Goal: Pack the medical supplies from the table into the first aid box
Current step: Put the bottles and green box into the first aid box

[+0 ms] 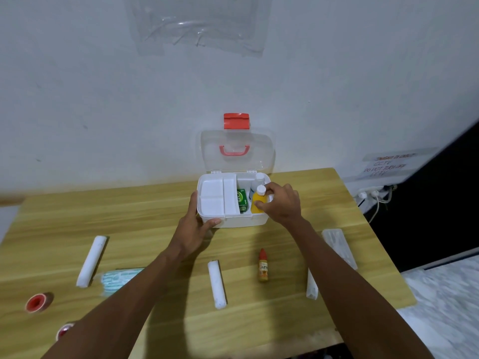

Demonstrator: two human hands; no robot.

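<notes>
The white first aid box (234,222) stands open at the table's far middle, its clear lid (237,151) with a red latch leaning back. Inside are a white tray insert, a green packet (242,200) and a white bottle. My left hand (197,224) grips the box's front left corner. My right hand (281,203) holds a yellow bottle (258,202) with a white cap, tilted in the box's right compartment. On the table lie two white gauze rolls (91,260) (217,283), a small red-capped bottle (263,265), face masks (116,278), two red tape rolls (39,301) (64,330).
A wrapped white packet (311,286) and a clear plastic pack (339,247) lie right of my right arm. The wooden table (145,211) stands against a white wall. A power strip with cables (373,195) sits past the table's right edge.
</notes>
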